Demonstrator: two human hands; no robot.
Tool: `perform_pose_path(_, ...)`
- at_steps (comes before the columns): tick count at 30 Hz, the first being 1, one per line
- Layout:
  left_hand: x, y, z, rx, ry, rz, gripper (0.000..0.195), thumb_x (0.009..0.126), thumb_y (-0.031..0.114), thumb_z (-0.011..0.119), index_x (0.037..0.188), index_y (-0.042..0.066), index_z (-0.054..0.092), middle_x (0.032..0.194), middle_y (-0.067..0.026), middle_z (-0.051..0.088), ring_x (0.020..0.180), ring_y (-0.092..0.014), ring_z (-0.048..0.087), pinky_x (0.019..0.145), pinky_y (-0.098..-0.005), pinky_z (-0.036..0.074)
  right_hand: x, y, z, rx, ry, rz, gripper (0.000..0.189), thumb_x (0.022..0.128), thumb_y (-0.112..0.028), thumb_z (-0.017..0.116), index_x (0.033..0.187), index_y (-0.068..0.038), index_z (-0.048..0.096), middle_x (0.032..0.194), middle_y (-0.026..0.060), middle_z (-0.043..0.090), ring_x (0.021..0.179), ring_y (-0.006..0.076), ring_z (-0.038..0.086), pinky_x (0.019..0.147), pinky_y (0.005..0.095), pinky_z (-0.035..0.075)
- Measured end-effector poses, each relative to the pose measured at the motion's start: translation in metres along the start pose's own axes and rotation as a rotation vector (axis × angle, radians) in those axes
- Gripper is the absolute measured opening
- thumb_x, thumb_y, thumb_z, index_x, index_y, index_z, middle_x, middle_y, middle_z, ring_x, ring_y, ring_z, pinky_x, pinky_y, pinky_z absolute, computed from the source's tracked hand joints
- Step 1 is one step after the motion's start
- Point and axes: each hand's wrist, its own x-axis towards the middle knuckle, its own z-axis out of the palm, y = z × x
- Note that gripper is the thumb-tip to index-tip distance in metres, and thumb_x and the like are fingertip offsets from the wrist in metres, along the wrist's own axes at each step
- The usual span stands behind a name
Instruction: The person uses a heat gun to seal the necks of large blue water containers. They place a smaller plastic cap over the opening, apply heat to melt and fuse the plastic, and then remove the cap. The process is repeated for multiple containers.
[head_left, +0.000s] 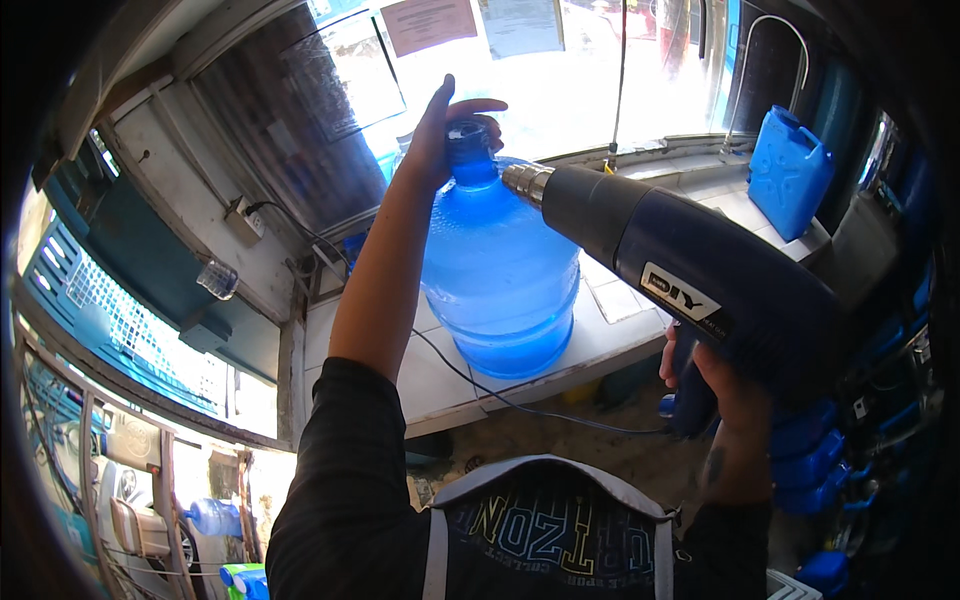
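Note:
A large blue water jug stands upright on the white tiled counter. My left hand is at the jug's capped neck, thumb up and fingers curved behind it; whether it grips the neck is unclear. In my right hand is a dark blue heat gun, held by its handle. Its metal nozzle points left at the base of the neck, very near the jug's shoulder. The gun's cord runs left across the counter's front edge.
A blue jerrycan stands at the counter's right end. On the left wall is a power outlet with a black plug in it. Blue containers are stacked low at the right. A bright window lies behind the jug.

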Motion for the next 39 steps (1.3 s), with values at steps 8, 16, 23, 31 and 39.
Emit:
perform_pose_path(8, -0.023, 0.003, 0.022, 0.122, 0.411, 0.065, 0.063, 0.092, 0.053, 0.044, 0.123, -0.001, 0.051, 0.1, -0.0176, 0.063, 0.09, -0.02, 0.063, 0.077, -0.0303, 0.051, 0.008, -0.01, 0.007, 0.013, 0.06, -0.096, 0.023, 0.088, -0.012, 0.062, 0.106, 0.0, 0.055, 0.078, 0.0074, 0.059, 0.071, 0.0119, 0.057, 0.063, 0.0249, 0.047)
perform_pose_path(16, -0.023, 0.0, 0.027, 0.354, 0.34, 0.097, 0.063, 0.068, 0.019, 0.079, 0.121, 0.0, 0.051, 0.104, -0.0162, 0.06, 0.094, -0.025, 0.061, 0.079, -0.0322, 0.053, 0.0, -0.003, 0.002, -0.043, 0.081, -0.021, 0.021, 0.087, -0.012, 0.063, 0.103, 0.0, 0.057, 0.077, 0.0067, 0.06, 0.068, 0.011, 0.057, 0.062, 0.024, 0.047)
perform_pose_path(23, -0.004, -0.007, -0.022, -0.027, -0.286, 0.125, 0.063, 0.071, 0.021, 0.071, 0.127, 0.002, 0.047, 0.107, -0.0151, 0.058, 0.099, -0.027, 0.06, 0.085, -0.0361, 0.051, -0.004, 0.0, 0.002, -0.045, 0.048, 0.075, 0.021, 0.088, -0.016, 0.062, 0.102, 0.0, 0.057, 0.075, 0.007, 0.059, 0.067, 0.0108, 0.056, 0.062, 0.025, 0.046)
perform_pose_path(31, -0.025, 0.001, 0.032, 0.005, 0.454, 0.094, 0.069, 0.091, 0.06, 0.036, 0.13, 0.003, 0.044, 0.108, -0.0164, 0.06, 0.094, -0.024, 0.061, 0.081, -0.0375, 0.052, -0.002, 0.007, 0.001, 0.006, 0.07, -0.013, 0.023, 0.088, -0.016, 0.062, 0.104, -0.001, 0.055, 0.074, 0.0067, 0.059, 0.067, 0.0114, 0.056, 0.063, 0.0258, 0.047)
perform_pose_path(39, 0.001, 0.005, 0.004, -0.083, 0.054, -0.087, 0.08, 0.089, 0.068, 0.027, 0.115, -0.002, 0.058, 0.077, -0.0088, 0.063, 0.072, -0.018, 0.063, 0.064, -0.0282, 0.051, -0.002, 0.011, 0.005, 0.004, 0.038, -0.097, 0.036, 0.088, -0.025, 0.062, 0.11, 0.002, 0.053, 0.086, 0.0092, 0.059, 0.07, 0.014, 0.058, 0.061, 0.0271, 0.047)
